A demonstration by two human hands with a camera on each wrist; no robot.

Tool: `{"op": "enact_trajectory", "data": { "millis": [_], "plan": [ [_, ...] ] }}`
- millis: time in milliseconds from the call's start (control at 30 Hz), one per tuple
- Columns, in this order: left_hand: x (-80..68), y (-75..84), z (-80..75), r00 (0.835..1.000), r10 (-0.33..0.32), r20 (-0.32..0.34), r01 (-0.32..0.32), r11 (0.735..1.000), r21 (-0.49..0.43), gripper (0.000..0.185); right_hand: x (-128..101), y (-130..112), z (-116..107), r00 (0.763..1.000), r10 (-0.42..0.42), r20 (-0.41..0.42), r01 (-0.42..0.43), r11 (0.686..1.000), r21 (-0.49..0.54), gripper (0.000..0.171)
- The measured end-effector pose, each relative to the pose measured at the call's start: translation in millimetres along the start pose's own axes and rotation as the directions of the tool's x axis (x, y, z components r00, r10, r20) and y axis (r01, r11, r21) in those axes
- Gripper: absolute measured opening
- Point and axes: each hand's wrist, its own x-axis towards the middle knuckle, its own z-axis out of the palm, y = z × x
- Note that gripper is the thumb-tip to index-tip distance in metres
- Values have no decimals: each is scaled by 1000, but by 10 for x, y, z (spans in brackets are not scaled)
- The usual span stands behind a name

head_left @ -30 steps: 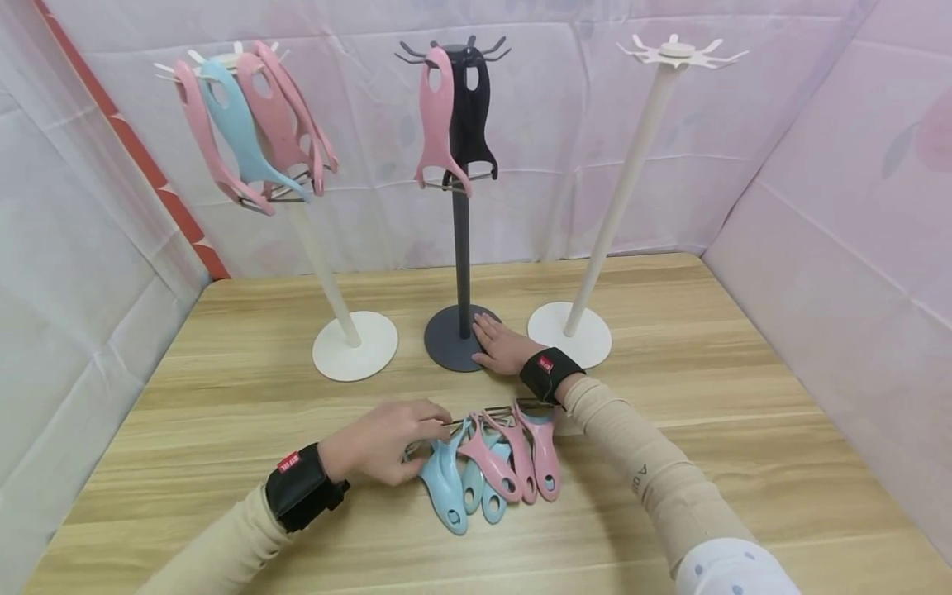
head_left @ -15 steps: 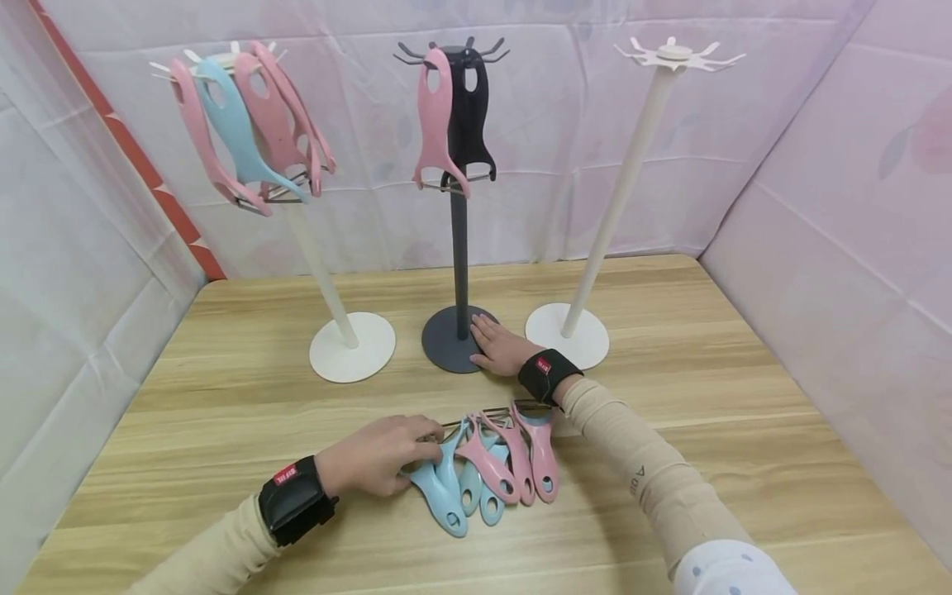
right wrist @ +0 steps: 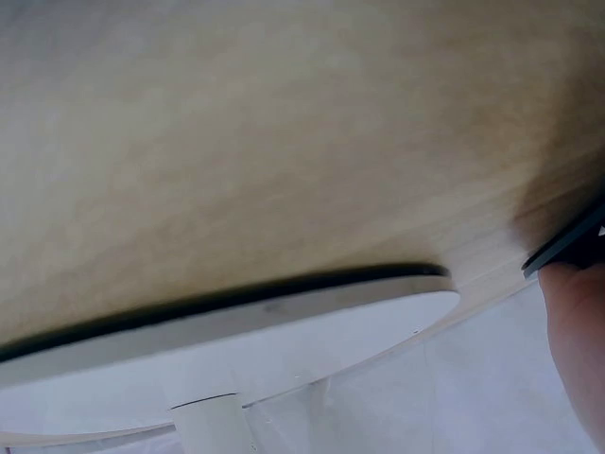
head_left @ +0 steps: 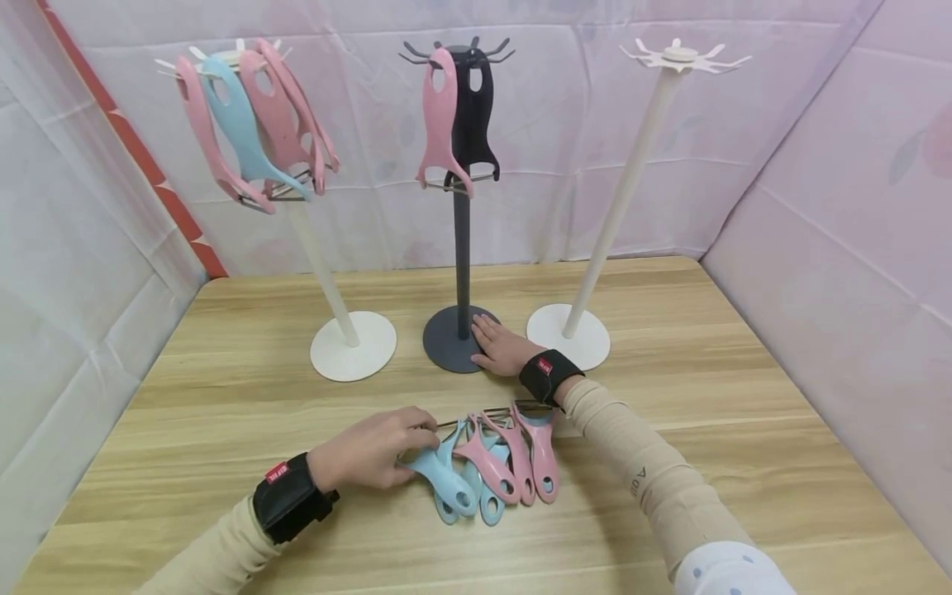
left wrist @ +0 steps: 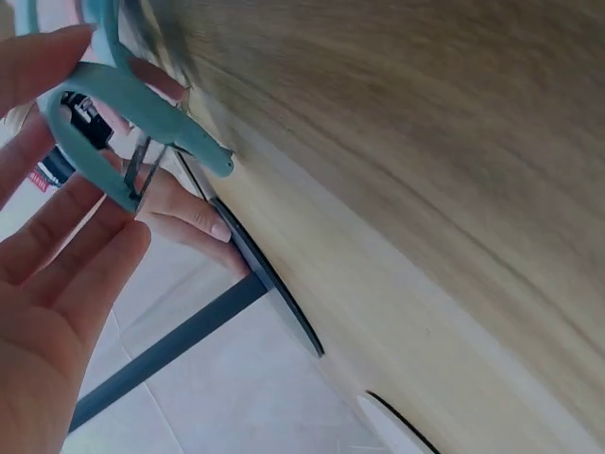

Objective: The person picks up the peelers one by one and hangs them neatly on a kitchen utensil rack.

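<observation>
My left hand (head_left: 372, 450) pinches the head of a light blue peeler (head_left: 444, 483) and holds it just above a pile of pink and blue peelers (head_left: 506, 463) on the wooden table (head_left: 714, 397). The left wrist view shows that blue peeler (left wrist: 123, 109) between my fingers (left wrist: 57, 236). My right hand (head_left: 502, 345) lies flat, fingers straight, on the round base of the dark grey hook stand (head_left: 459, 207). That stand carries a pink peeler (head_left: 439, 116) and a black peeler (head_left: 476, 107) on its top hooks.
A white stand (head_left: 312, 248) at the left holds several pink peelers and a blue one (head_left: 241, 124). Another white stand (head_left: 632, 182) at the right has bare hooks; its base (right wrist: 236, 359) fills the right wrist view. Pale cloth walls enclose the table.
My left hand has drawn the blue peeler out of the pile and turned it, its handle now pointing right. The right hand has stayed on the dark base.
</observation>
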Motion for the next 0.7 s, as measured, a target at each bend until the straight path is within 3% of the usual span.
{"op": "enact_trajectory", "data": {
  "millis": [133, 267, 400, 533, 700],
  "plan": [
    [5, -24, 20, 995, -27, -94, 24, 999, -34, 33, 4, 8, 5, 1000, -2, -1, 2, 1000, -2, 62],
    [40, -56, 10, 987, -19, -161, 18, 1000, -7, 34, 9, 20, 9, 1000, 3, 2, -3, 1000, -2, 63],
    [81, -90, -29, 965, -11, -260, 16, 1000, 19, 36, 14, 36, 19, 1000, 12, 6, -12, 1000, 6, 63],
    [108, -147, -52, 912, -32, -408, 33, 999, -3, 39, 16, 45, 37, 1000, 5, -3, -5, 1000, 12, 63],
    [145, -211, -53, 801, -42, -597, 50, 999, -3, 40, 15, 35, 39, 1000, -9, -10, 9, 1000, 1, 61]
  ]
}}
